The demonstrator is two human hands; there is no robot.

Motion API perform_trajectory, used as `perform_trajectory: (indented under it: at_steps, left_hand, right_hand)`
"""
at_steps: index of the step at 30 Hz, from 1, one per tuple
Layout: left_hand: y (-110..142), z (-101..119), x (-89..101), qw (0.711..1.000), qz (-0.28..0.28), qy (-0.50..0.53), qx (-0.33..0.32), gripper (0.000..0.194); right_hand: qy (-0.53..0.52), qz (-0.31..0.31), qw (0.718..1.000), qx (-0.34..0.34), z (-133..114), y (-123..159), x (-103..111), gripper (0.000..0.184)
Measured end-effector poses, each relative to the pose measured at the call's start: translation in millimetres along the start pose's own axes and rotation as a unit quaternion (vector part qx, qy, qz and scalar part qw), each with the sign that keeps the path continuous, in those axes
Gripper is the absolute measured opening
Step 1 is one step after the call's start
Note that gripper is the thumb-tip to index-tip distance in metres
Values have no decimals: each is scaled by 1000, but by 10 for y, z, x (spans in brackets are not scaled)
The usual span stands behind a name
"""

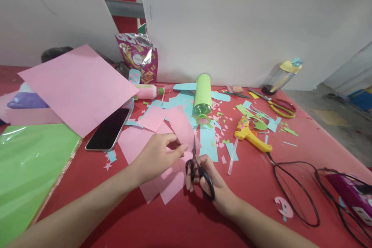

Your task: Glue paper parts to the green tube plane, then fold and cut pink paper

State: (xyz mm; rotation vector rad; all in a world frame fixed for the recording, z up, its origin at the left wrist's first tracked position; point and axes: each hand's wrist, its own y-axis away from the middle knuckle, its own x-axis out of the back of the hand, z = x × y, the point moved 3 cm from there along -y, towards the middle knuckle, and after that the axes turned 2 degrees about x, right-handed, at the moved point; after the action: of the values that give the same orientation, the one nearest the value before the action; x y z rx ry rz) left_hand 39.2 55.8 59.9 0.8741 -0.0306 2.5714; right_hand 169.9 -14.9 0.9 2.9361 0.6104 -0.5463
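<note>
My left hand (158, 155) pinches a piece of pink paper (181, 126) between thumb and fingers, holding it up over the red table (252, 186). My right hand (213, 184) grips black-handled scissors (199, 168), fingers through the loops, blades pointing up into the lower edge of the pink piece. More pink offcuts (167, 186) lie flat beneath both hands.
A phone (109, 128) lies left of my hands, beside a large pink sheet (78, 85) and a green sheet (26, 162). Behind are a green-wrapped bottle (202, 95), blue paper scraps (207, 139), a yellow glue gun (251, 133) with black cable (293, 197), red-yellow scissors (279, 105), and a snack bag (139, 57).
</note>
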Motion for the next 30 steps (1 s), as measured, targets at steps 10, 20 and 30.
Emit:
perform_trajectory:
  at_steps: [10, 20, 30]
  left_hand:
    - [11, -1, -20, 1000, 7, 0, 4, 25]
    - [6, -3, -20, 1000, 6, 7, 10, 25]
    - [-12, -4, 26, 1000, -5, 27, -5, 24]
  right_hand:
    - [-4, 8, 1000, -5, -3, 0, -14, 38]
    - [0, 20, 1000, -3, -3, -7, -12, 37]
    - [-33, 40, 999, -3, 9, -13, -6, 37]
